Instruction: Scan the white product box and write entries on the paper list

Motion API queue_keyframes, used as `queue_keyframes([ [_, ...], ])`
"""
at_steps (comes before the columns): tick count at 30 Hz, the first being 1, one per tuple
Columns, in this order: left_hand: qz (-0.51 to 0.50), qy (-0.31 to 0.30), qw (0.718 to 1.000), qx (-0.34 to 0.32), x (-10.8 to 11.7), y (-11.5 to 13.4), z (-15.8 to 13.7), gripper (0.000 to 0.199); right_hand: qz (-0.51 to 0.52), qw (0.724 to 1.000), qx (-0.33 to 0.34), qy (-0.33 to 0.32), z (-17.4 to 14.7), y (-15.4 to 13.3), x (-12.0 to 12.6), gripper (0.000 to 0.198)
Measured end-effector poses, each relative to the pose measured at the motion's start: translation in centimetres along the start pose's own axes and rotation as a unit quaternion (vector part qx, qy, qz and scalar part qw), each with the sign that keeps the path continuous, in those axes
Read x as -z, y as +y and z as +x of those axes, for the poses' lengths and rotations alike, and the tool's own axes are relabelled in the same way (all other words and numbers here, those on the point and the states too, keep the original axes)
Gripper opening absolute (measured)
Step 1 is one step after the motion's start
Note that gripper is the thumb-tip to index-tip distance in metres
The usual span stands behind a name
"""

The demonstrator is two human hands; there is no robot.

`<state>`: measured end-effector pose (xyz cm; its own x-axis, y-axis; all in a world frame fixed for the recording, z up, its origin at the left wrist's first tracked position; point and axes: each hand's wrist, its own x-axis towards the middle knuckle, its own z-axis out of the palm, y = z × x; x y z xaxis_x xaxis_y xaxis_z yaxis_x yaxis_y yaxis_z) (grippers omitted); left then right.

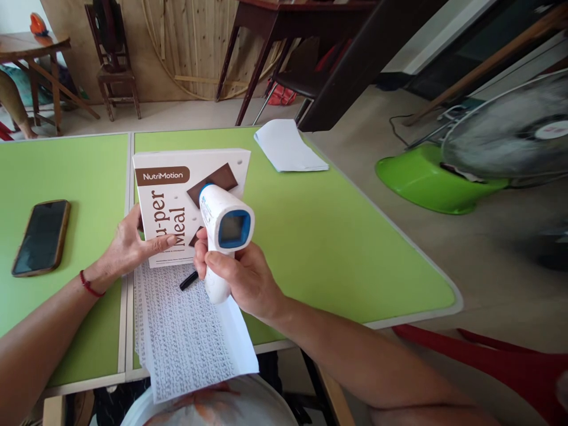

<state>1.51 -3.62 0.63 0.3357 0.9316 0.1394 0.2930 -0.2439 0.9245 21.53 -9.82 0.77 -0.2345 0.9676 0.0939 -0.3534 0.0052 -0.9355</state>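
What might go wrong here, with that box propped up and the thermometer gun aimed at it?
The box stands upright, steadied only by the left hand; it could tip if let go. The thermometer gun in the right hand sits very near the box and might knock it. The printed sheets overhang the table edge and could slide off.

The box (177, 201) stands on the table (332, 248), thermometer (224, 231) right in front of it. Printed sheet (186, 331) lies under both, hanging off the near edge. Phone (42, 236) sits off left, folded paper (288, 148) behind right.
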Motion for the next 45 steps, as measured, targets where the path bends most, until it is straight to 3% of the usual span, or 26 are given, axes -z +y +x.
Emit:
queue_keyframes([
  [5,0.058,0.007,0.998,-0.012,0.5,0.0,0.1,0.056,-0.009,1.000,0.001,0.003,0.0,-0.1,0.0,0.025],
  [9,0.009,-0.011,1.000,0.000,0.4,0.1,0.1,0.058,0.000,1.000,0.003,-0.010,0.0,-0.2,0.0,0.025],
  [13,-0.021,0.020,1.000,0.002,-0.1,0.3,0.0,0.060,-0.003,1.000,0.014,-0.024,0.0,-0.5,0.5,0.025],
  [18,-0.019,0.070,0.997,-0.033,-0.1,0.6,0.2,0.059,-0.117,0.990,0.074,-0.030,0.2,-2.8,3.1,0.019],
  [21,-0.014,0.111,0.992,-0.054,0.5,0.4,0.6,0.061,-0.227,0.971,0.070,-0.025,0.8,-4.2,5.3,0.017],
  [24,0.001,0.146,0.987,-0.067,1.1,-0.1,1.0,0.063,-0.362,0.930,0.051,0.044,1.8,-4.3,7.5,0.040],
  [26,0.011,0.153,0.986,-0.070,1.5,-0.6,1.2,0.061,-0.482,0.872,0.016,0.082,2.6,-3.8,8.9,0.054],
  [29,0.012,0.138,0.988,-0.069,2.0,-1.4,1.5,0.061,-0.639,0.764,-0.038,0.077,3.7,-2.6,10.5,0.050],
  [31,0.016,0.127,0.990,-0.068,2.2,-1.9,1.7,0.062,-0.687,0.722,-0.048,0.062,4.2,-2.1,11.1,0.049],
  [37,0.046,0.103,0.991,-0.068,2.1,-2.3,1.9,0.053,-0.744,0.665,-0.046,0.048,4.6,-1.5,11.8,0.046],
  [41,0.074,0.112,0.989,-0.061,1.9,-2.2,1.8,0.055,-0.759,0.649,-0.036,0.042,4.7,-0.9,12.2,0.042],
  [45,0.149,0.188,0.967,-0.085,2.0,-2.7,1.8,0.076,-0.758,0.646,0.071,0.062,4.1,-0.8,12.0,0.044],
])
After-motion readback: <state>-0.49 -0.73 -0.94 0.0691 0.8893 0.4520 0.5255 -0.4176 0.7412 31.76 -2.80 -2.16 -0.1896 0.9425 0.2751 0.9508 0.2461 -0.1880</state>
